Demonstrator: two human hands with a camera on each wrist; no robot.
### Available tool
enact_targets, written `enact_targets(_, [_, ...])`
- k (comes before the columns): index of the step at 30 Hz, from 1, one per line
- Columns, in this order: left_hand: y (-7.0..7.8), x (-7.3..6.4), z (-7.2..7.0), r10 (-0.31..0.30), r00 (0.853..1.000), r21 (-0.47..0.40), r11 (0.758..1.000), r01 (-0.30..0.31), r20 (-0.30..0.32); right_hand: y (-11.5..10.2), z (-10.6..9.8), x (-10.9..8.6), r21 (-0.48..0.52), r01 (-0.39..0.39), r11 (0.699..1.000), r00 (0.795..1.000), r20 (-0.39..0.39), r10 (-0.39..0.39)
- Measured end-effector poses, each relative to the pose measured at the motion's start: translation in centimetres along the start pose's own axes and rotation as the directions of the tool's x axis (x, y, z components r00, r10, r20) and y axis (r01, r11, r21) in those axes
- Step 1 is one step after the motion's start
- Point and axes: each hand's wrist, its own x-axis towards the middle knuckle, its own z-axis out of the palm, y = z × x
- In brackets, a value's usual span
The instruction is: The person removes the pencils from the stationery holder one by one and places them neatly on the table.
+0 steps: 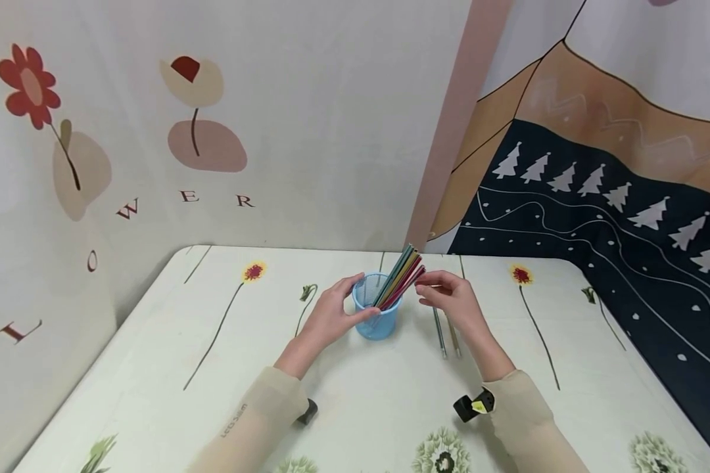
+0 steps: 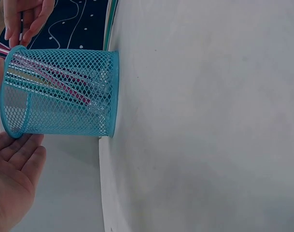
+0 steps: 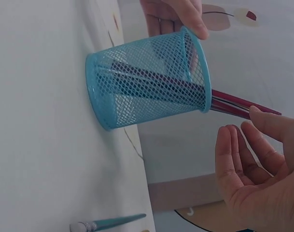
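A light blue mesh pencil cup (image 1: 377, 325) stands on the table. Several pencils (image 1: 399, 279) in teal, yellow and red lean to the right inside it. My left hand (image 1: 331, 312) holds the cup near its rim, thumb in front and fingers round the far side. At the pencils' upper ends is my right hand (image 1: 452, 302), its fingers loosely bent. In the right wrist view the thumb of that hand overlaps a red pencil (image 3: 229, 104), while the other fingers stand apart from it. A teal pencil (image 1: 440, 334) and a yellowish pencil (image 1: 453, 336) lie below the right hand.
The table (image 1: 361, 407) has a white cloth printed with flowers. Behind it hangs a pale curtain (image 1: 331, 131) with flower drawings. A dark cloth with white trees (image 1: 568, 210) hangs at the right. Black wrist cameras (image 1: 474, 405) sit at the sleeves.
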Motion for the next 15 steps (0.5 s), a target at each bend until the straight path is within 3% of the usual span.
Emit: enact_targets(15, [0.0, -0.1, 0.0, -0.012, 1.000, -0.016, 1.000, 0.012, -0.002, 0.3, 1.4, 0.3, 0.032, -0.013, 0.999, 0.999, -0.036, 0.014])
